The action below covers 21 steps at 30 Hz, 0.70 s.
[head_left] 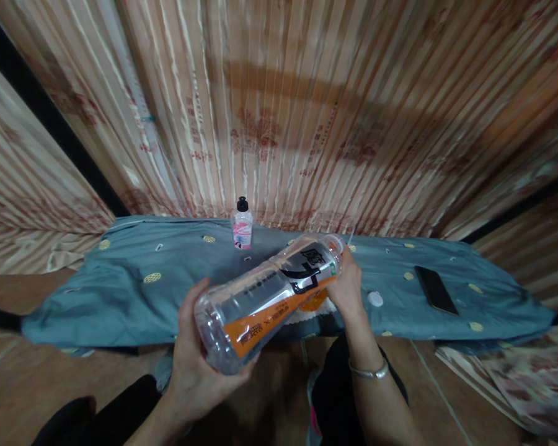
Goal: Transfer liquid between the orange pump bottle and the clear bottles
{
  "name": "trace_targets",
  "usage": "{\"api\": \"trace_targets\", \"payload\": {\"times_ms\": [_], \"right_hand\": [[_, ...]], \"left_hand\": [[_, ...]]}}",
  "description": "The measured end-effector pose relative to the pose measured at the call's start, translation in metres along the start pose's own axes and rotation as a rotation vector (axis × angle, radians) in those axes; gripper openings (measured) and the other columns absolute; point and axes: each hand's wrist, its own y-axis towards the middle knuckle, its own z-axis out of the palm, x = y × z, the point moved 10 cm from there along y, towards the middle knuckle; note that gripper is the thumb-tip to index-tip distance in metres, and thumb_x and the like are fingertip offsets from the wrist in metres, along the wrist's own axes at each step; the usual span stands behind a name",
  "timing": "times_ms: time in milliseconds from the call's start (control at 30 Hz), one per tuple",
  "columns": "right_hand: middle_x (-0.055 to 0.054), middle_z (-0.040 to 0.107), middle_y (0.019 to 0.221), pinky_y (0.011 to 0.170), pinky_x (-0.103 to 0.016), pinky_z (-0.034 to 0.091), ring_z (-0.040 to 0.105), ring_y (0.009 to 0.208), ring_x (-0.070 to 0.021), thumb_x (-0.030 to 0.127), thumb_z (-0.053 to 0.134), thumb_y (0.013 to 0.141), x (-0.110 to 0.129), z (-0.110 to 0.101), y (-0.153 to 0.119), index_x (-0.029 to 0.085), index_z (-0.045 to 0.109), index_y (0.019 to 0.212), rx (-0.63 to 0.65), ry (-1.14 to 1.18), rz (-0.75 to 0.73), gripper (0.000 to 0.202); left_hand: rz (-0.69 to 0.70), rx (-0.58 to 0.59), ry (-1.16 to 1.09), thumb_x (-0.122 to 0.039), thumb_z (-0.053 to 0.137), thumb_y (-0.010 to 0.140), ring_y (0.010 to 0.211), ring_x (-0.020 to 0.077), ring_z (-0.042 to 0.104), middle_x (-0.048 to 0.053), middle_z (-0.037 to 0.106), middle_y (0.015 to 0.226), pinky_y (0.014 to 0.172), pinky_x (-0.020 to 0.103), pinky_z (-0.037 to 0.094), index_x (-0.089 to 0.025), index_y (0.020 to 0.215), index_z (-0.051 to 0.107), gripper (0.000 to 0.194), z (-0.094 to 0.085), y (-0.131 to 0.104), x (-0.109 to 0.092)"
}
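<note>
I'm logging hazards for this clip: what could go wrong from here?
The large clear plastic bottle with an orange, silver and black label partly hides a translucent orange object, so it might knock it unseen. The right hand could brush the small round white disc nearby. If the left hand slips on the smooth base, the tilted bottle could drop or swing, perhaps off the front edge of the blue-green patterned cloth.

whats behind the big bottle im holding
Blue cloth, something orange and something white show past the bottle; the rest of the orange and white things is covered.
</note>
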Motion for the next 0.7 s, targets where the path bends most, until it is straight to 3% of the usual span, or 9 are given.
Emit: {"api": "trace_targets", "payload": {"times_ms": [367,533,700], "right_hand": [[-0.019,0.077,0.120,0.086,-0.045,0.060,0.076,0.103,-0.0364,0.032,0.053,0.093,-0.0002,0.0003,0.0009,0.017,0.067,0.128,0.036,-0.033,0.031,0.040],[-0.018,0.078,0.116,0.086,-0.044,0.060,0.076,0.102,-0.0363,0.033,0.055,0.093,-0.0011,-0.0018,0.0014,0.018,0.066,0.130,0.026,-0.027,0.066,0.042],[-0.018,0.078,0.114,0.085,-0.043,0.059,0.076,0.101,-0.0348,0.035,0.054,0.094,0.0001,-0.0014,0.0013,0.018,0.066,0.128,0.029,-0.040,0.044,0.039]], "left_hand": [[-0.158,0.016,-0.062,-0.034,0.089,0.069,0.102,0.0334,0.076,0.008,0.069,0.131,0.091,0.053,0.070,-0.035,0.159,0.040,0.102,0.0024,-0.0054,0.0072],[-0.117,-0.007,-0.075,-0.035,0.089,0.067,0.097,0.0322,0.077,0.007,0.069,0.129,0.085,0.051,0.072,-0.036,0.159,0.041,0.103,0.0015,-0.0042,0.0059],[-0.118,0.005,-0.046,-0.036,0.085,0.071,0.100,0.0320,0.077,0.006,0.069,0.130,0.089,0.051,0.070,-0.038,0.161,0.038,0.101,0.0014,-0.0052,0.0078]]}}
